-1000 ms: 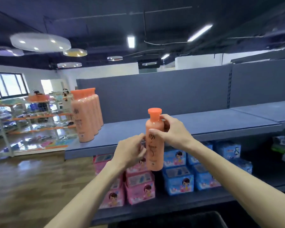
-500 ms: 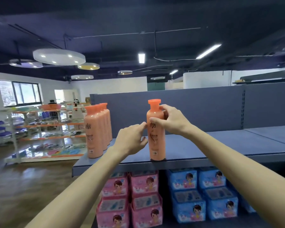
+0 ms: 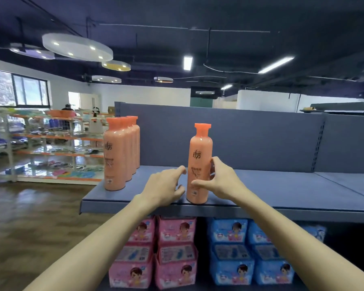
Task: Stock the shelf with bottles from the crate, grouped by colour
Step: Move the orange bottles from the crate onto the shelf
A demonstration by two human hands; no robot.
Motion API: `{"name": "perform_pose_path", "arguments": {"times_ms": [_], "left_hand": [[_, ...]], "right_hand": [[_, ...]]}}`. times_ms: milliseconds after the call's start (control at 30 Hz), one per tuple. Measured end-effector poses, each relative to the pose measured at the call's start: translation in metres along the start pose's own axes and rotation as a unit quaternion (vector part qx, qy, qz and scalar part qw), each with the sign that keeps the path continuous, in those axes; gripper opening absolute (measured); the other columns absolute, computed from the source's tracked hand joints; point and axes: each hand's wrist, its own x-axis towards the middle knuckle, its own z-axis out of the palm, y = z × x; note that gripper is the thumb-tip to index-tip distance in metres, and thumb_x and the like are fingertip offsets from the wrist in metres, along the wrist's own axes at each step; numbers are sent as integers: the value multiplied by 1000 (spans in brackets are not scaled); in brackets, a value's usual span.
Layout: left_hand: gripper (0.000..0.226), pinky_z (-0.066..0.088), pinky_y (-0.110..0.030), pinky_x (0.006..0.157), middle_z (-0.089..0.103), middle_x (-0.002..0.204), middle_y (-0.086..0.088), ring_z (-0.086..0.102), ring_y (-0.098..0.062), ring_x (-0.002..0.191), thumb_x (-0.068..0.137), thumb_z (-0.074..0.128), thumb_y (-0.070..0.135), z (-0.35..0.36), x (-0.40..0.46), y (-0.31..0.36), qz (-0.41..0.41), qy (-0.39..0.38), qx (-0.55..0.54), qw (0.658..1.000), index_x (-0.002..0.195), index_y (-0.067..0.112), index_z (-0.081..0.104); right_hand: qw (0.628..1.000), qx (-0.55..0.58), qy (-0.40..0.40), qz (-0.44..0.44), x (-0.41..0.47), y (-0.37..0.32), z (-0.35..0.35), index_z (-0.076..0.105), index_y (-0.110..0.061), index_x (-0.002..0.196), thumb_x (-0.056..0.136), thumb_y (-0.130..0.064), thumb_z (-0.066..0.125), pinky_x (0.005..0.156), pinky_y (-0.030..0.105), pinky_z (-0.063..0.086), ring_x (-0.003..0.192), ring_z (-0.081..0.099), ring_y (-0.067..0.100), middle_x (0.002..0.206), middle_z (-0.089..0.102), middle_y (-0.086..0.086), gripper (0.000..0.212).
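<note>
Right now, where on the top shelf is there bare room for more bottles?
Bare shelf lies between the row of orange bottles and the single bottle, and all along to its right. It is crowded around that bottle, where the left hand and right hand are.

Bright shop light under a dark ceiling

Ceiling strip lights (image 3: 188, 63) and round lamps (image 3: 77, 47) glow overhead; the window (image 3: 21, 90) glares; edges bow outward; far racks look soft.
</note>
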Motion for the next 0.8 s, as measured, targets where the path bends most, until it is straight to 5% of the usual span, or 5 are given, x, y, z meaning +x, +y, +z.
{"name": "perform_pose_path", "arguments": {"times_ms": [333,800], "left_hand": [[35,38,-33,61,63,94,4,57,-21,89,89,49,30,10,-12,-44,-60,14,35,997,122,20,50],[29,45,-34,66,63,89,6,58,-20,85,87,51,34,12,-12,-75,-97,22,14,995,114,22,53]], "right_hand": [[999,22,22,26,30,4,31,52,-13,116,76,-36,82,76,24,49,99,62,15,113,63,-2,56],[999,12,17,30,91,3,105,51,-13,116,76,-37,81,86,39,54,102,63,23,115,65,5,56]]}}
